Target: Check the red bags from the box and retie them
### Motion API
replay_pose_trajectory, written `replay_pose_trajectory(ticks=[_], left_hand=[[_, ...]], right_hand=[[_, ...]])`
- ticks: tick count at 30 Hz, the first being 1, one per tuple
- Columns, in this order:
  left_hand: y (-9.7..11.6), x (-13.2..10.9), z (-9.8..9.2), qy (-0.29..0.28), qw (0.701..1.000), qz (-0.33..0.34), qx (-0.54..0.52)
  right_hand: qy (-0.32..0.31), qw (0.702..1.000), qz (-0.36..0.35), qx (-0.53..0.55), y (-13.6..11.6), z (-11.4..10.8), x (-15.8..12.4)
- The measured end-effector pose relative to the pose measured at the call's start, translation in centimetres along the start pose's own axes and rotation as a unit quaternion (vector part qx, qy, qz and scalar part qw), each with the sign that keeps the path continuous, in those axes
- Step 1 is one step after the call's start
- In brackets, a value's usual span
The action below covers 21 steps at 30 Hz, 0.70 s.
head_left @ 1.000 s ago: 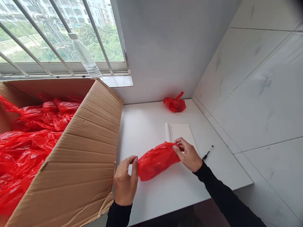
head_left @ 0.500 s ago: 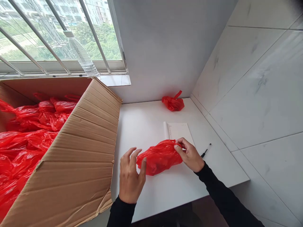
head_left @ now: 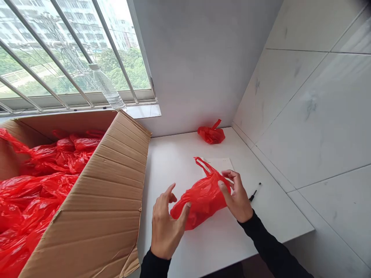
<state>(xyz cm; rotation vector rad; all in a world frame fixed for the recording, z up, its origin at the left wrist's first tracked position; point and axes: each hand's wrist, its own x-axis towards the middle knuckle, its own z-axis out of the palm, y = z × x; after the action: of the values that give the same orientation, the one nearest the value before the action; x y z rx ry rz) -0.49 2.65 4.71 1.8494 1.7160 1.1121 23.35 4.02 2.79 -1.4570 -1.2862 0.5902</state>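
A filled red plastic bag (head_left: 203, 200) lies on the white table, its looped handle standing up towards the notebook. What is inside shows only as dark lumps through the film. At the bag's left end is my left hand (head_left: 167, 226), thumb and fingers spread, the thumb against or just over the film. My right hand (head_left: 237, 199) rests at the right end with thumb and fingers apart, close against the plastic; whether it presses the bag is hard to tell. Partly covered by the bag, an open notebook (head_left: 224, 164) lies behind it.
A large cardboard box (head_left: 101, 193) full of red bags (head_left: 37, 197) stands left. A smaller red bag (head_left: 211, 135) sits at the table's back. A black pen (head_left: 252, 196) lies right of my right hand. A water bottle (head_left: 110, 90) stands on the sill by the barred window.
My right hand's pinch on the bag has loosened, and the handle now stands up. The bag's right end has turned upward. My left hand has shifted slightly right; the view has tilted up.
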Motion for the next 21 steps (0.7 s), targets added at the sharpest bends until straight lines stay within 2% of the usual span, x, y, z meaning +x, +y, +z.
replay_pose_trajectory(ticks=[2,3,5,7,10,13,15,18,21], left_hand=[[0.9,0.2,0.2,-0.016,0.999,0.037,0.025],[1.2,0.1,0.2,-0.016,0.999,0.043,0.023],[1.3,-0.1,0.1,-0.013,1.0,0.025,0.001],[1.1,-0.5,-0.2,-0.008,0.999,-0.027,-0.042],[0.4,-1.0,-0.7,0.002,0.977,-0.138,-0.163],[0.4,-1.4,-0.9,0.01,0.933,-0.204,-0.297],[1.0,-1.8,-0.5,0.001,0.924,-0.211,-0.32],[2.1,-2.2,0.6,-0.018,0.937,-0.21,-0.277],[2.4,-2.4,1.3,0.003,0.946,-0.196,-0.259]], right_hand=[[0.055,0.994,-0.09,-0.027,-1.7,0.2,-0.6],[0.047,0.989,-0.139,-0.034,-2.5,0.3,-0.9],[-0.038,0.973,-0.219,-0.058,-3.6,0.6,-1.0],[-0.151,0.947,-0.261,-0.115,-3.8,0.9,-0.7],[-0.259,0.905,-0.26,-0.216,-3.4,1.4,-0.2],[-0.316,0.878,-0.252,-0.256,-3.4,1.7,-0.6],[-0.335,0.866,-0.264,-0.261,-3.8,1.8,-1.3],[-0.366,0.84,-0.298,-0.266,-4.3,2.1,-2.5],[-0.385,0.823,-0.286,-0.303,-4.2,2.3,-3.1]])
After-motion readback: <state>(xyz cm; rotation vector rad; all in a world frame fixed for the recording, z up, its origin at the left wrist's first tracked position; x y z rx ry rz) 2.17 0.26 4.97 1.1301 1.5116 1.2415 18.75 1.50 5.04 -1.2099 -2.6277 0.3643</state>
